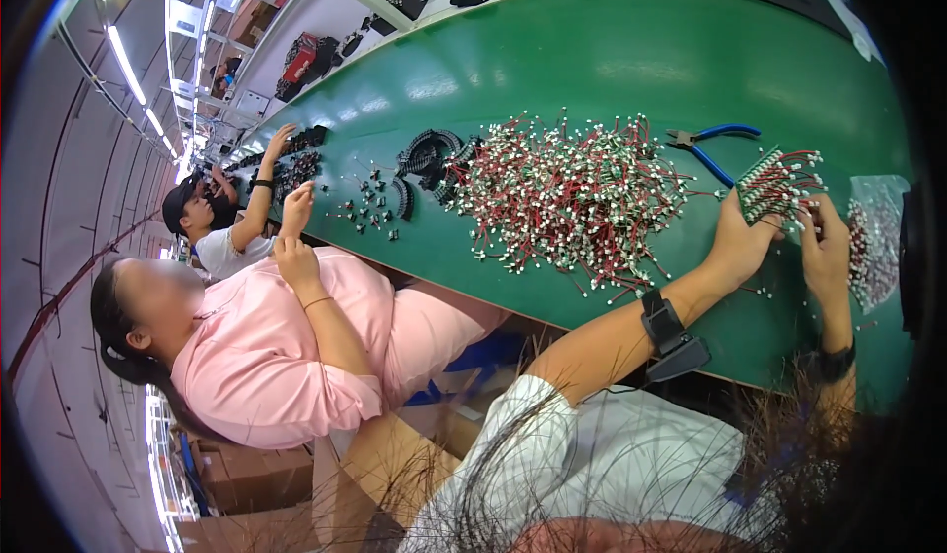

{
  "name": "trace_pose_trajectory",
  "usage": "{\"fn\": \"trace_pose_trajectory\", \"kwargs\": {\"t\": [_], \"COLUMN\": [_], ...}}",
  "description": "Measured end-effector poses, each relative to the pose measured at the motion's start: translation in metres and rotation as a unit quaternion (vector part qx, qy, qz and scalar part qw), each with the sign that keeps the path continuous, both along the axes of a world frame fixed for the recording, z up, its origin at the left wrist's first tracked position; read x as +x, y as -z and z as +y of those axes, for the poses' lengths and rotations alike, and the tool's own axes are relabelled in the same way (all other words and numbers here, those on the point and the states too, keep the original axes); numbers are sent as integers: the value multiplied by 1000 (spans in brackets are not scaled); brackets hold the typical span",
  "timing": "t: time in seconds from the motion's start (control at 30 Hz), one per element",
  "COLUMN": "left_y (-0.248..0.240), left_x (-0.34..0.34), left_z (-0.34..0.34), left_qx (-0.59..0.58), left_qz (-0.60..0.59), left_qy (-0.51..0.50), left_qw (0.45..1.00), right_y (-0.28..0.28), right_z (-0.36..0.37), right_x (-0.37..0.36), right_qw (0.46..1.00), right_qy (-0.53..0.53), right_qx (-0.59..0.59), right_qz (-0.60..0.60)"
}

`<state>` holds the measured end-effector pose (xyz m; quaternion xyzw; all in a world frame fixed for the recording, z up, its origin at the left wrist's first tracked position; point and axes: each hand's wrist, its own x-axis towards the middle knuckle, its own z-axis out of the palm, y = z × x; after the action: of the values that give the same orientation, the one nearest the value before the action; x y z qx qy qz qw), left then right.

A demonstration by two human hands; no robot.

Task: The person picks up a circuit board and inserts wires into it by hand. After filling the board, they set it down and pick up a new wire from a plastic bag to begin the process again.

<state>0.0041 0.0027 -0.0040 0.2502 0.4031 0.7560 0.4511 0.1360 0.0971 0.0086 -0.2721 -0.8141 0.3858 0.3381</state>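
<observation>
My left hand (742,240) is closed around the lower left part of a green circuit board panel (758,170). Rows of red wires with white connectors (801,170) stick out from the panel's right side. Close beside it, my right hand (827,244) has its fingers bent together at the panel's lower right edge; what they pinch is too small to make out. Left of my hands lies a big heap of red wires with white connectors (582,198). Blue-handled cutters (718,158) rest on the green table just beyond my left hand, jaws to the left.
A clear plastic bag of small parts (876,242) lies right of my right hand. Black curved strips (429,158) and small black parts (370,198) lie left of the heap on the green table (631,50). A person in pink (286,346) sits to my left, another person beyond.
</observation>
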Motion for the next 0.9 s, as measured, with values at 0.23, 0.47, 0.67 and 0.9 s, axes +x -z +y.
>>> {"fn": "trace_pose_trajectory", "kwargs": {"t": [0.23, 0.47, 0.67, 0.9], "left_y": [3, -16, -15, -15], "left_x": [14, -7, 2, 5], "left_z": [6, -12, -8, -7], "left_qx": [-7, 22, 7, 17], "left_qz": [52, 8, -6, 43], "left_qy": [23, -14, 28, 11], "left_qw": [998, 1000, 1000, 999], "right_y": [-5, -17, -27, -22], "right_z": [-7, -10, -14, -11], "right_x": [18, -10, 2, 3], "right_qw": [994, 997, 1000, 997], "right_qy": [72, -4, 14, 22], "right_qx": [77, 66, 23, 73], "right_qz": [5, 49, 14, 29]}}
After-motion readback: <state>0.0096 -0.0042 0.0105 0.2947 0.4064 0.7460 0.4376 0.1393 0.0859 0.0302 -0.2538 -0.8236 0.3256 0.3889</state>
